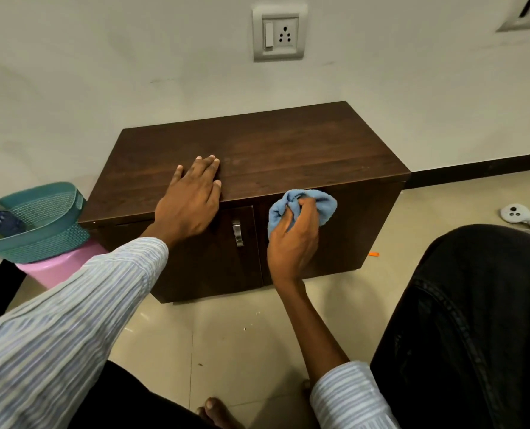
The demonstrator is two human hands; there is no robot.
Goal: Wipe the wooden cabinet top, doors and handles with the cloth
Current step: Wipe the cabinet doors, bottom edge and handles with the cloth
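Observation:
A low dark wooden cabinet [288, 150] stands against the wall, both doors closed. My left hand [192, 196] lies flat, fingers spread, on the front left part of the top. My right hand [291, 239] is shut on a bunched light blue cloth [313, 202] and presses it against the upper part of the right door [350, 230], just under the top's front edge. A metal handle [237, 233] shows on the left door [226, 261], between my two hands. Any handle on the right door is hidden behind my right hand.
A teal basket [40, 224] rests on a pink stool [62, 264] left of the cabinet. A white controller [517, 215] and a small orange bit [374, 254] lie on the tiled floor at right. My knee [474, 320] is at right; a wall socket [279, 32] is above.

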